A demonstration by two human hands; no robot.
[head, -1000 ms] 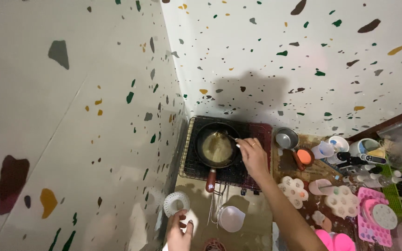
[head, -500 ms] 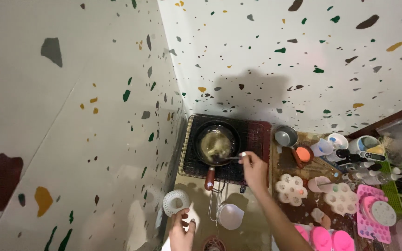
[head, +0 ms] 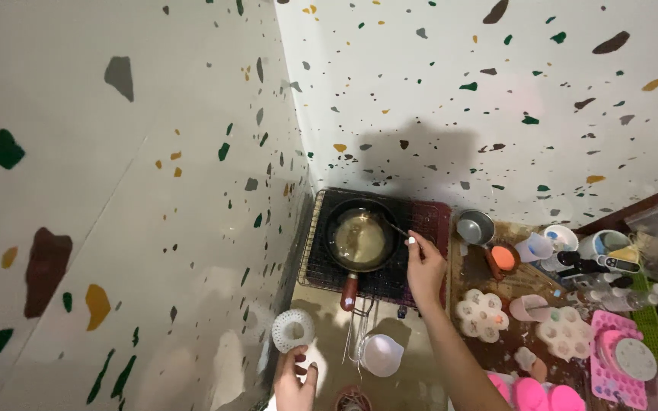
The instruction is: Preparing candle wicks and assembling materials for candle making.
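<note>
A small black pan (head: 359,242) with a red-brown handle sits on a dark stove (head: 378,243) in the corner, holding a pale yellow liquid. My right hand (head: 424,266) is closed on a thin stirring utensil (head: 396,226) whose tip reaches into the pan's right side. My left hand (head: 292,377) rests at the bottom edge, fingers curled on something white and partly hidden, just below a white ring-shaped mould (head: 292,329).
A white bowl (head: 382,355) and a wire whisk (head: 356,339) lie in front of the stove. To the right stand a metal cup (head: 474,226), an orange-filled cup (head: 503,257), white flower-shaped moulds (head: 480,313), pink moulds (head: 618,358) and several bottles. Speckled walls close in left and behind.
My right hand swept the utensil around the pan, from its upper right to its lower edge and back to the right side. My left hand stayed put.
</note>
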